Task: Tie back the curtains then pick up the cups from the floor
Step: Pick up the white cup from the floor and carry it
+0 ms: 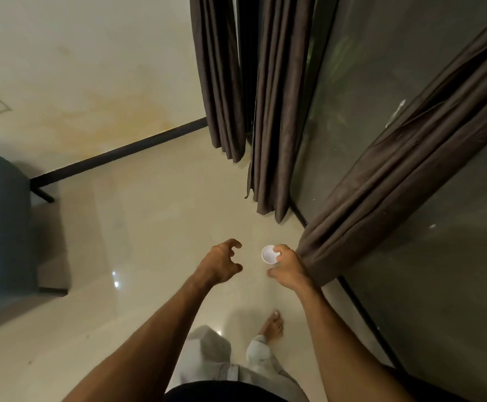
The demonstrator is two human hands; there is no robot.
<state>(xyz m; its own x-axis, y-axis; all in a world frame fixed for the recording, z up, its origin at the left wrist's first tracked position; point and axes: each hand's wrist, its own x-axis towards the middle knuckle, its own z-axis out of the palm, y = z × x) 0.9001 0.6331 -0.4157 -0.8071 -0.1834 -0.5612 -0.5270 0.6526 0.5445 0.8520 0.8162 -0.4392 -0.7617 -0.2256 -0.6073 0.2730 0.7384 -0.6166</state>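
Note:
My right hand (287, 268) grips a small white cup (269, 254) at its rim, mouth facing up towards me, above the tiled floor. Just to the left, my left hand (222, 262) hovers with fingers spread and curled like a claw, holding nothing. Dark brown curtains hang along the glass door: one gathered panel (410, 169) slants down to end beside my right hand, and two more panels (280, 117) hang further back. No other cup shows on the floor.
A blue upholstered seat (1, 221) stands at the left by the cream wall. A black skirting (120, 153) runs along the wall base. The glass door (439, 271) fills the right side. My bare foot (272, 326) and light trousers are below.

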